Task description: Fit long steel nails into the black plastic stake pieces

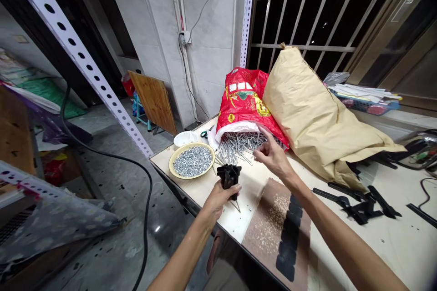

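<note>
My left hand (220, 198) is closed around a bundle of black plastic parts (229, 175), held upright above the table's front edge. A thin rod end shows just below it. My right hand (273, 154) is at the mouth of a red plastic bag (244, 95), its thumb and fingers pinching what looks like a long thin metal bolt (257, 140). Many such long metal bolts (235, 144) spill from the bag onto the table. Left of them, a yellow bowl (173, 169) holds a heap of small shiny metal nuts.
A big tan paper sack (317, 113) leans beside the red bag. Loose black plastic pieces (362, 204) lie at the right. A brown board (262, 227) with a row of black pads sits in front. Scissors (204, 134) and a white bowl (184, 138) are behind the yellow bowl.
</note>
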`<state>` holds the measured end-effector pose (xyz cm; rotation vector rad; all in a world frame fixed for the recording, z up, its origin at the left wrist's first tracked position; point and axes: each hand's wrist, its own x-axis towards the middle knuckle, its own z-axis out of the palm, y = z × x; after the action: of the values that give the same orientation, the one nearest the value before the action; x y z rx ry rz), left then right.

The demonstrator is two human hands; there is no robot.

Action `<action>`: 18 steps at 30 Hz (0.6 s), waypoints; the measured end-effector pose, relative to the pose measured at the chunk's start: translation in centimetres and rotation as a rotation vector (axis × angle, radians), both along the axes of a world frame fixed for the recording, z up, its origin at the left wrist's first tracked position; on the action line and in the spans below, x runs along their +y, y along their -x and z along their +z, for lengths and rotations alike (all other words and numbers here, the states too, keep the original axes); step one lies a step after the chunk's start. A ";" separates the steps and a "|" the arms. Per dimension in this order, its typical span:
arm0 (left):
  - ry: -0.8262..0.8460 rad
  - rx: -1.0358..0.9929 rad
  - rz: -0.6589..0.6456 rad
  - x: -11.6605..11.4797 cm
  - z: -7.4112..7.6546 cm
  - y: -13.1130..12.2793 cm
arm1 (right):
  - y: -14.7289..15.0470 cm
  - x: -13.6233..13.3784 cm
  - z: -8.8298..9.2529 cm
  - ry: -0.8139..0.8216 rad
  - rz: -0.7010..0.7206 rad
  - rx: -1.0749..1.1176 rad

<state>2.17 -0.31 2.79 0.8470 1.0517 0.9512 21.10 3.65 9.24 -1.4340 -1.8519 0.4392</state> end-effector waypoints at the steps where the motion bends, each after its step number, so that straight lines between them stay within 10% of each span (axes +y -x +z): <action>1: 0.008 -0.004 -0.021 0.0 -0.2 -0.3 | 0.5 -0.5 1.0 -0.054 0.074 0.135; 18: 0.035 -0.004 -0.079 -0.3 0.1 -1.1 | 3.4 -2.7 1.3 -0.132 0.267 0.265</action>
<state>3.28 -0.60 2.91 0.8516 1.0214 0.8657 17.69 0.98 10.56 -0.9924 -1.8228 0.5955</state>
